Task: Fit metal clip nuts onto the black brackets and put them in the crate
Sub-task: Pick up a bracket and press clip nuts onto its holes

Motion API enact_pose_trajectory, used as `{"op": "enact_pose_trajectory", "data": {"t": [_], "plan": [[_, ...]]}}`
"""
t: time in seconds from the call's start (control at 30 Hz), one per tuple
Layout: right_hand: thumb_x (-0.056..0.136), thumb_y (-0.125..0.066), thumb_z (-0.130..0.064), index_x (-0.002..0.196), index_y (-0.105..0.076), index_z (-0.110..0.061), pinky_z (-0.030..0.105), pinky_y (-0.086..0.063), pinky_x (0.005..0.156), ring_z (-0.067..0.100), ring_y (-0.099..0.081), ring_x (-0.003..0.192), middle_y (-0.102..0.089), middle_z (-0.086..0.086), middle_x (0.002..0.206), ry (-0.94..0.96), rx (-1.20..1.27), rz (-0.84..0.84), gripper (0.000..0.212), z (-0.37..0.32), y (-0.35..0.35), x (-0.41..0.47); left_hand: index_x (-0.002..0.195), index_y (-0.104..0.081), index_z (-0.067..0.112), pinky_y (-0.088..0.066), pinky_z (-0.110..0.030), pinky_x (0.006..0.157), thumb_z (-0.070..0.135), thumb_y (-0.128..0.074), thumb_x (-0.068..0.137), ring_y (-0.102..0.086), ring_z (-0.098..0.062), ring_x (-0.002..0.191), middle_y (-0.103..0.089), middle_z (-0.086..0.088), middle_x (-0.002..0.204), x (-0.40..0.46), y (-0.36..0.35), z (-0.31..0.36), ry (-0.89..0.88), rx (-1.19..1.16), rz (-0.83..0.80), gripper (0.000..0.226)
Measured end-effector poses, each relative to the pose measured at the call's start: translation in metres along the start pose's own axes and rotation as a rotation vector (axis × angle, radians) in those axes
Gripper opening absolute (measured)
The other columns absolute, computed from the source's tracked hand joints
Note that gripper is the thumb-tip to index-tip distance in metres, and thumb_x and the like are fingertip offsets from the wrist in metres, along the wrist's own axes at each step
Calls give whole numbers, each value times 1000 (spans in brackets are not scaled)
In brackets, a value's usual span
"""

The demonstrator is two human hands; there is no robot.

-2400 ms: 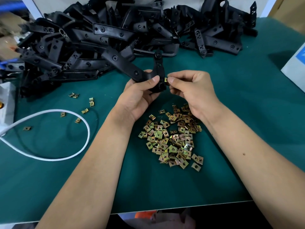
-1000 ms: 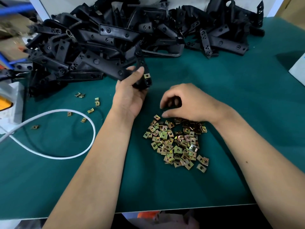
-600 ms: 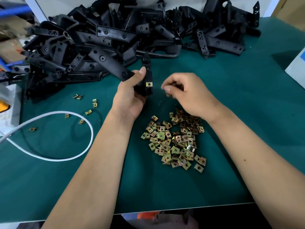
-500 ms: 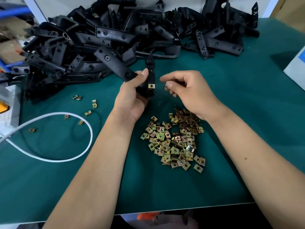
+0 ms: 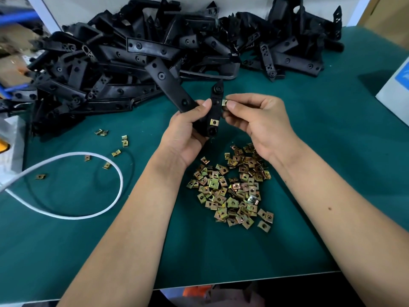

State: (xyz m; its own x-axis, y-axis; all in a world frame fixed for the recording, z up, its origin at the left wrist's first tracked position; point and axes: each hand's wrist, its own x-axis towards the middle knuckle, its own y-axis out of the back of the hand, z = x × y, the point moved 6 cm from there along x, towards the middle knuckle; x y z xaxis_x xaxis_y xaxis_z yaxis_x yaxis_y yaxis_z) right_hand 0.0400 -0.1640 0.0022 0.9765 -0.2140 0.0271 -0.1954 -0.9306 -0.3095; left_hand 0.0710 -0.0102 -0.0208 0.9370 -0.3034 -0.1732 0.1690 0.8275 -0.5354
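Note:
My left hand (image 5: pixel 187 134) grips a black V-shaped bracket (image 5: pixel 170 85) above the green mat, its long arm pointing up and left. One brass clip nut (image 5: pixel 214 122) sits fitted on the bracket's short arm. My right hand (image 5: pixel 261 122) pinches a second clip nut (image 5: pixel 224 102) between thumb and forefinger, right against the edge of that short arm, higher up. A heap of loose clip nuts (image 5: pixel 232 191) lies on the mat below my hands. No crate is in view.
A big pile of black brackets (image 5: pixel 137 60) fills the back of the table. A white cable (image 5: pixel 88 207) loops at the left, with a few stray clip nuts (image 5: pixel 125 140) near it. A white box (image 5: pixel 396 89) stands at the right edge.
My right hand picked a clip nut from the heap, rose and brought it to the bracket's short arm. My left hand lifted the bracket slightly toward me.

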Motion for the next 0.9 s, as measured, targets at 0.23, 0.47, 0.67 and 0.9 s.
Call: {"op": "enact_pose_trajectory", "data": {"t": [0.23, 0.47, 0.67, 0.9], "plan": [[87, -74, 6, 94, -78, -3, 24, -59, 70, 20, -73, 73, -77, 12, 83, -32, -18, -11, 12, 2, -1, 0, 113, -64, 9, -53, -41, 95, 15, -74, 85, -67, -25, 94, -72, -10, 101, -2, 0, 1, 14, 38, 10, 30], [86, -75, 3, 109, -71, -14, 28, -50, 71, 11, -65, 71, -69, -1, 72, 14, -108, -34, 29, 0, -1, -1, 109, -64, 11, -57, -27, 62, 14, -69, 92, -71, -17, 77, -73, -6, 93, -3, -7, -5, 77, 76, -47, 18], [87, -76, 0, 111, -71, -15, 27, -51, 77, 8, -64, 74, -67, -3, 75, 40, -165, -53, 29, -3, 1, -3, 91, -63, 16, -56, -28, 63, 13, -70, 91, -69, -17, 79, -72, -4, 92, -2, -9, -7, 79, 48, -60, 8], [102, -59, -9, 118, -68, -4, 31, -58, 79, 25, -75, 94, -77, 16, 104, -6, -73, -17, 19, -4, -2, -1, 107, -67, 11, -58, -32, 76, 16, -74, 90, -68, -18, 87, -73, -4, 95, -1, -8, -8, 50, 27, 29, 18]]}}
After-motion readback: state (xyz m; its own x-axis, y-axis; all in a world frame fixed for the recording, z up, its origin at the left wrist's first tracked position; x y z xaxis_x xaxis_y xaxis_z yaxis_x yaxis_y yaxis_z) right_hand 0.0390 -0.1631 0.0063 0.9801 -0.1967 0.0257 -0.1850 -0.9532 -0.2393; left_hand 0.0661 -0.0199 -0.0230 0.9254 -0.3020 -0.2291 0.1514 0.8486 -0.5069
